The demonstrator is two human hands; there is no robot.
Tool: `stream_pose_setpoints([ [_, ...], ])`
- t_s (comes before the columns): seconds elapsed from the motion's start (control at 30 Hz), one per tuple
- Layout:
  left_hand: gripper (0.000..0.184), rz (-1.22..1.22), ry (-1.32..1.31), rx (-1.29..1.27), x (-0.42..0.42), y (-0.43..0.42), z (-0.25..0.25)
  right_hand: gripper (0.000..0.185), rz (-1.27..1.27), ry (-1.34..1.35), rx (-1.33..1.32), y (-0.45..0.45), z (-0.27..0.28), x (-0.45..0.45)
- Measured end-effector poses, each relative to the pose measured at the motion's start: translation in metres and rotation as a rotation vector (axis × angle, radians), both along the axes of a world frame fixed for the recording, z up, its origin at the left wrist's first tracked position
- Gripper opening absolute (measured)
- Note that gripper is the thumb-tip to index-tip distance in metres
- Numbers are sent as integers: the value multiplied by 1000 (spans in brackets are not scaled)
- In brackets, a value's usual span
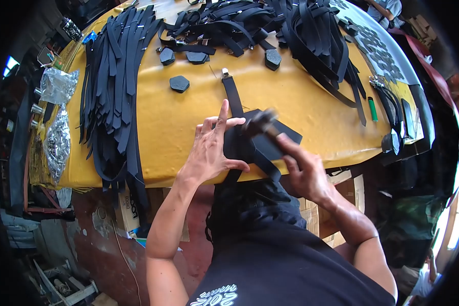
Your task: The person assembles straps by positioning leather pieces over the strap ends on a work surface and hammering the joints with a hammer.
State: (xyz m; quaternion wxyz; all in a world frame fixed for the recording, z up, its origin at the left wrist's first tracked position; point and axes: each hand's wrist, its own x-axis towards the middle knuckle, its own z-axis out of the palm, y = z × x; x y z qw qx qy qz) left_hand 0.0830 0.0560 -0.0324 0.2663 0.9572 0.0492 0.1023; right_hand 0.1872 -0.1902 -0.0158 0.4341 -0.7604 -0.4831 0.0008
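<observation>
My right hand (306, 171) is wrapped round the wooden handle of a hammer (260, 124), whose head is blurred above the work. Beneath it, a flat black sheet (283, 138) lies at the table's near edge, with a black strap on it. My left hand (207, 149) rests at the sheet's left side, fingers spread, thumb and a fingertip touching the black material; whether it pinches anything is not visible. A black strap with a metal clip (231, 94) runs away from the sheet across the yellow table cover (188, 120).
Bundles of black straps (115, 86) lie at the left, and more straps (316, 46) at the back right. Dark hexagonal pieces (179, 84) sit mid-table. Plastic bags of metal parts (57, 145) hang at the left edge. A green lighter (373, 109) lies at the right. Another person (385, 10) is at the far right.
</observation>
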Motion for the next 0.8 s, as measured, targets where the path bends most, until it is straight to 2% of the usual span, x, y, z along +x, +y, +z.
stream_pose_setpoints([
  [0.03, 162, -2, 21, -11, 2, 1, 3, 50, 10, 107, -146, -3, -2, -2],
  [0.1, 161, 2, 5, -6, 5, 1, 3, 51, 44, 162, -200, -3, 14, 6],
  [0.2, 161, -11, -44, 28, 5, 3, 0, 50, -17, 173, -15, -2, 19, -1],
  [0.3, 161, -8, -4, -9, -1, 0, 0, 49, -35, 102, 0, -1, -2, -8],
  [0.33, 161, -14, 12, -24, 3, 1, 3, 48, -29, 120, -78, 0, -9, -9],
  [0.4, 161, -13, -7, -31, 6, 4, 0, 48, -67, 211, -167, -1, 2, 0],
  [0.5, 161, -17, -24, 4, 3, 3, -3, 48, -68, 229, -90, -3, 7, 3],
  [0.63, 161, -44, -86, 36, 3, 3, -5, 56, 27, -36, 5, -15, 30, 5],
  [0.73, 160, -58, -89, 20, 4, 5, -6, 67, 144, -202, -67, -21, 45, 3],
  [0.77, 160, -61, -94, 14, 4, 5, -7, 71, 182, -235, -70, -22, 34, 4],
  [0.8, 160, -58, -90, 10, 4, 4, -8, 72, 224, -267, -188, -23, 24, 6],
])
